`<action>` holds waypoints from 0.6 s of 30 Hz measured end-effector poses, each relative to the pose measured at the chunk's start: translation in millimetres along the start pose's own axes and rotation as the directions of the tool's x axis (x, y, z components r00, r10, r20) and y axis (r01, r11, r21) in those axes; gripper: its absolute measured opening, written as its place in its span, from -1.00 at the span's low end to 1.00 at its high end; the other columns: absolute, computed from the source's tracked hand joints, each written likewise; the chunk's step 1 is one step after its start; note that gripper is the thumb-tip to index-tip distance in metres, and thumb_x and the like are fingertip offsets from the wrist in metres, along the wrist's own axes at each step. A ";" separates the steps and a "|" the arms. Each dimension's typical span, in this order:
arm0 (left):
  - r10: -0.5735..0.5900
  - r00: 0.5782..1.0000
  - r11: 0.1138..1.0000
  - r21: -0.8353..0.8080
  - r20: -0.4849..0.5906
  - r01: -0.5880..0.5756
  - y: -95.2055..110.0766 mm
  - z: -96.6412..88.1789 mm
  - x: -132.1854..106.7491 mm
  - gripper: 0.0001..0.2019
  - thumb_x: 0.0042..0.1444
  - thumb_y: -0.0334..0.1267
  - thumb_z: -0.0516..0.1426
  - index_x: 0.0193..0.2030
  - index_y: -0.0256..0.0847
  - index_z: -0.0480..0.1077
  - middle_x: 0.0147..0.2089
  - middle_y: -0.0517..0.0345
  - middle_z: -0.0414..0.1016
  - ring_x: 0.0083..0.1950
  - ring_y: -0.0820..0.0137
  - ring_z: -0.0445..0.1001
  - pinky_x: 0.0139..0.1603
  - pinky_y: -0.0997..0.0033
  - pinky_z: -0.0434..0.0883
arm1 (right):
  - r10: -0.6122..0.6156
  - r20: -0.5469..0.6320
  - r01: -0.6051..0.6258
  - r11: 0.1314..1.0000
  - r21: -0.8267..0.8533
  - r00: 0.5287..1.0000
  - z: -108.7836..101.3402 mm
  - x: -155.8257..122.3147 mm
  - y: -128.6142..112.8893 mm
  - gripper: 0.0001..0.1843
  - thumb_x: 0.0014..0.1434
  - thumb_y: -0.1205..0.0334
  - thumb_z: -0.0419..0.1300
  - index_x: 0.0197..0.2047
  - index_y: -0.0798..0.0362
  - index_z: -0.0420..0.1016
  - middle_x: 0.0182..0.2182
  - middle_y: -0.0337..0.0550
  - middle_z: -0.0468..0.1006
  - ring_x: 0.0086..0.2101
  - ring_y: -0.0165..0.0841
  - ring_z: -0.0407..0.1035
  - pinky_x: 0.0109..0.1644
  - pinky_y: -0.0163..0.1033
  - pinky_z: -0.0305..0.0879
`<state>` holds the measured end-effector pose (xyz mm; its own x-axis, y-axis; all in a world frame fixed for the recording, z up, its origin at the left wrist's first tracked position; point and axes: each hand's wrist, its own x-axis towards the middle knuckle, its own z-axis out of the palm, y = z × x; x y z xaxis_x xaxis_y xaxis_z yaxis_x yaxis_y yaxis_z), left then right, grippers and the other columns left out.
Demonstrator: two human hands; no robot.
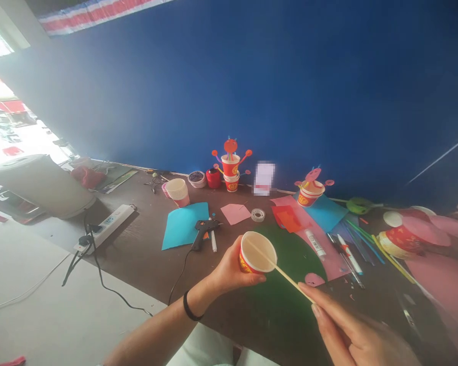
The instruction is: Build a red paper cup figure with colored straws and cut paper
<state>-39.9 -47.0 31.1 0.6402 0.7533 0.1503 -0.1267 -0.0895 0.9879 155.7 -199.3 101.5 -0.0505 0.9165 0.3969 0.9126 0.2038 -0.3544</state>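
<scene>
My left hand (229, 267) is wrapped round a red and white paper cup (258, 254), its mouth tilted toward me. Between the thumb and fingers of my right hand (347, 325) is a thin pale wooden stick (292, 282). The stick's far end reaches over the rim into the cup; whether it touches the inside I cannot tell. Just beyond my left hand lie a black glue gun (204, 231) and a white marker (212, 236). A green round mat (286, 254) spreads under the cup.
Decorated cup figures (231, 165) stand at the back beside a red pot (213, 178). Stacked paper cups (177, 190), blue paper (179, 229) and a tape roll (258, 215) lie nearer. A power strip (107, 226) with cords is left; pens, pink paper (339, 267) and a red cup (399, 241) are right.
</scene>
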 end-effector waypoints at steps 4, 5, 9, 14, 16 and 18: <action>0.027 1.000 0.996 0.089 -0.012 -0.026 0.0 0.0 0.3 -0.25 -0.28 -0.22 0.36 0.10 -0.15 0.17 0.02 -0.02 0.39 0.01 0.13 0.39 0.02 0.16 0.35 | 0.054 0.057 -0.057 0.998 0.037 0.997 -1.1 6.4 -8.0 -0.65 0.23 0.22 -0.04 0.00 -0.08 0.46 -0.31 -0.21 0.65 -0.47 -0.32 0.56 -0.53 -0.39 0.44; 0.031 0.999 0.994 0.102 -0.011 -0.030 1.1 0.7 0.2 -0.26 -0.27 -0.23 0.36 0.10 -0.17 0.17 0.02 -0.03 0.40 0.00 0.14 0.40 0.01 0.17 0.35 | 0.069 0.066 -0.073 0.996 0.057 0.995 -0.2 8.3 -10.8 -0.65 0.24 0.23 -0.07 -0.02 -0.07 0.46 -0.36 -0.22 0.66 -0.51 -0.33 0.55 -0.55 -0.39 0.43; 0.032 0.999 0.986 0.164 0.037 -0.038 9.8 7.7 -1.2 -0.28 -0.26 -0.20 0.34 0.09 -0.22 0.19 -0.02 -0.06 0.42 -0.03 0.16 0.42 -0.02 0.21 0.36 | 0.108 0.068 -0.116 0.986 0.119 0.992 11.2 12.8 -19.1 -0.66 0.27 0.24 -0.13 -0.04 0.00 0.41 -0.46 -0.22 0.64 -0.57 -0.36 0.52 -0.58 -0.39 0.38; 0.055 0.998 0.941 0.331 0.041 -0.065 17.8 14.6 -3.1 -0.33 -0.26 -0.19 0.33 0.05 -0.21 0.24 -0.06 -0.04 0.45 -0.10 0.20 0.45 -0.08 0.26 0.40 | 0.148 0.062 -0.154 0.980 0.124 0.987 26.2 12.9 -18.0 -0.69 0.29 0.21 -0.14 -0.12 0.04 0.40 -0.55 -0.18 0.58 -0.61 -0.35 0.48 -0.62 -0.38 0.30; 0.087 0.996 0.912 0.401 0.032 -0.092 18.0 12.6 -3.0 -0.36 -0.26 -0.18 0.32 0.02 -0.21 0.26 -0.05 -0.04 0.44 -0.08 0.20 0.45 -0.06 0.25 0.40 | 0.153 0.059 -0.160 0.973 0.164 0.987 26.9 12.6 -17.1 -0.70 0.29 0.19 -0.12 -0.14 0.03 0.41 -0.56 -0.18 0.57 -0.62 -0.35 0.47 -0.60 -0.39 0.31; 0.135 0.990 0.877 0.461 0.031 -0.134 17.4 8.8 -2.1 -0.39 -0.28 -0.18 0.33 -0.02 -0.20 0.29 -0.04 -0.03 0.43 -0.07 0.19 0.44 -0.05 0.24 0.39 | 0.180 0.061 -0.190 0.949 0.252 0.982 25.1 12.3 -17.1 -0.68 0.28 0.15 -0.10 -0.14 0.03 0.44 -0.50 -0.15 0.60 -0.56 -0.35 0.50 -0.54 -0.41 0.36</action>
<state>-36.8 -55.9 48.3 0.6406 0.7138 0.2832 0.1527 -0.4798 0.8640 129.2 -182.8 91.2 0.0905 0.9573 0.2744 0.7731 0.1061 -0.6253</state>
